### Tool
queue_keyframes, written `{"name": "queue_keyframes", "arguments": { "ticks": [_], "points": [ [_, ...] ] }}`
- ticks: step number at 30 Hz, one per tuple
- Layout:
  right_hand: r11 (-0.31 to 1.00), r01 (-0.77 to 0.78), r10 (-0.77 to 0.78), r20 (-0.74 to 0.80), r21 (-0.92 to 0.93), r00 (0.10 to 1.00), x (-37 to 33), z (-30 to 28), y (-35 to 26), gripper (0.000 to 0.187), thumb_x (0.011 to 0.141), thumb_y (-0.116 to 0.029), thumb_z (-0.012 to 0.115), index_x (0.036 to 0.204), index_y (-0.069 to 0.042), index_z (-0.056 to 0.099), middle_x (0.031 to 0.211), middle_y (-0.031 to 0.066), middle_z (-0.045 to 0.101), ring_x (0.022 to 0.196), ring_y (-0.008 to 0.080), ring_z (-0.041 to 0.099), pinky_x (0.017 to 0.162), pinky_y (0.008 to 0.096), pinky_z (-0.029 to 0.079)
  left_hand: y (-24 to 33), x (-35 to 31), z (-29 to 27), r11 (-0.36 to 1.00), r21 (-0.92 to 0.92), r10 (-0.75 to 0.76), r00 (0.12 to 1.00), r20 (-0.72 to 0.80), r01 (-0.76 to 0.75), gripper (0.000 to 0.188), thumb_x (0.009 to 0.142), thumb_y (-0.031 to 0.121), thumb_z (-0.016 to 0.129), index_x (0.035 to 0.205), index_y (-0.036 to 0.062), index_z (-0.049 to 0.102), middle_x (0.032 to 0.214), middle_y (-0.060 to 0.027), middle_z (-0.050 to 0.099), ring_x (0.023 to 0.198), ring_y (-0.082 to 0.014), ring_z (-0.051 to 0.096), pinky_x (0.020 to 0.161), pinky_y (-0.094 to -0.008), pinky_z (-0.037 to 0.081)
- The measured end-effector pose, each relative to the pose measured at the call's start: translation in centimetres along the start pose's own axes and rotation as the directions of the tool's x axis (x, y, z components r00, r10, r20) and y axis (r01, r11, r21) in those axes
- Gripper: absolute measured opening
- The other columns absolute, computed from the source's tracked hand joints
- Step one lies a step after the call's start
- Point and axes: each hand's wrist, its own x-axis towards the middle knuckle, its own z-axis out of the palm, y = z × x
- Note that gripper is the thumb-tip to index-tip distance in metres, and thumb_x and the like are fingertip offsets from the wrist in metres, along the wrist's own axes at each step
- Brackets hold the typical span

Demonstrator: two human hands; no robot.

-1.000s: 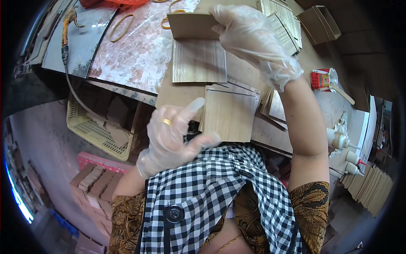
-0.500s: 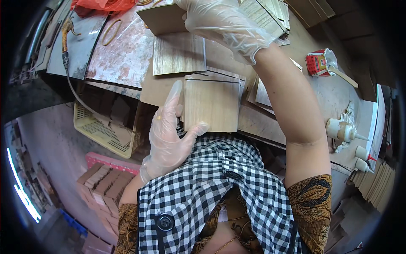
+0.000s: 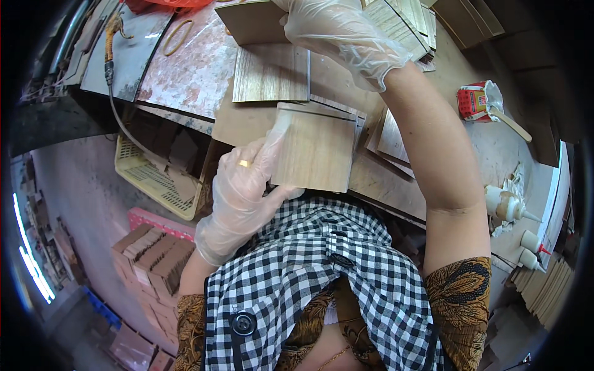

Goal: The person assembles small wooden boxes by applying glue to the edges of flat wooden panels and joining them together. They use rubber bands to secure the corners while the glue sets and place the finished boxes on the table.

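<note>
A square wood-grain panel (image 3: 314, 148) with a dark line along its far edge lies at the table's front edge, over other panels. My left hand (image 3: 244, 176), in a clear glove with a ring showing through, grips its left side. The index finger runs along that edge and the thumb is at the near left corner. My right hand (image 3: 337, 34), also gloved, reaches to the far side and is closed on a plain brown panel (image 3: 253, 23), held tilted. Its fingertips are partly cut off. Just below stands another wood-grain panel (image 3: 271, 74), lying flat.
Stacked grained strips (image 3: 402, 28) lie at the far right. A red tub (image 3: 476, 102) with a wooden stick and white glue bottles (image 3: 504, 204) stand to the right. A rubber band (image 3: 177, 37) and a hooked tool with a cable (image 3: 111, 43) lie left, above a yellow crate (image 3: 154, 185).
My left thumb has slid from the panel's top face to its near left corner, and the index finger now lies against its left edge. My right hand still holds the brown panel.
</note>
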Motion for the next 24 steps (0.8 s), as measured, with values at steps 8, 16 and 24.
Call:
{"name": "queue_keyframes", "arguments": {
  "ticks": [8, 16, 24],
  "points": [
    [0.998, -0.067, 0.067, 0.058, -0.010, 0.996, -0.1, -0.7, -0.4, 0.014, 0.073, -0.001, 0.058, 0.084, -0.003, 0.066, 0.082, 0.0233, 0.067, 0.082, 0.0417, 0.066, 0.074, 0.0463, 0.053, -1.3, 0.8, -1.6, 0.986, -0.058, 0.154, 0.988, -0.020, -0.155, 0.065, 0.077, 0.026, 0.080, 0.133, 0.0013, 0.058, 0.104, -0.0098, 0.071, 0.084, -0.0227, 0.064, 0.084, -0.0336, 0.047],
    [0.997, -0.072, 0.075, 0.061, -0.042, 0.995, -0.3, -0.8, -0.9, 0.010, 0.076, -0.006, 0.062, 0.085, -0.005, 0.067, 0.082, 0.0221, 0.067, 0.083, 0.0415, 0.066, 0.074, 0.0472, 0.053, -0.6, 0.8, -0.9, 0.628, -0.776, -0.511, 0.780, -0.363, 0.050, 0.039, 0.089, -0.001, 0.066, 0.127, 0.0003, 0.056, 0.118, -0.0137, 0.067, 0.096, -0.0124, 0.062, 0.080, -0.0280, 0.052],
    [0.977, -0.175, 0.190, 0.134, -0.120, 0.972, -0.4, -1.8, -2.4, 0.016, 0.087, -0.015, 0.067, 0.097, -0.004, 0.062, 0.093, 0.0203, 0.066, 0.091, 0.0412, 0.062, 0.077, 0.0466, 0.049, -5.8, 4.7, -6.0, 0.739, -0.673, -0.584, 0.512, -0.630, 0.014, 0.034, 0.098, 0.004, 0.056, 0.131, -0.0048, 0.056, 0.107, -0.0062, 0.067, 0.072, -0.0050, 0.054, 0.063, -0.0201, 0.043]
  ]
}}
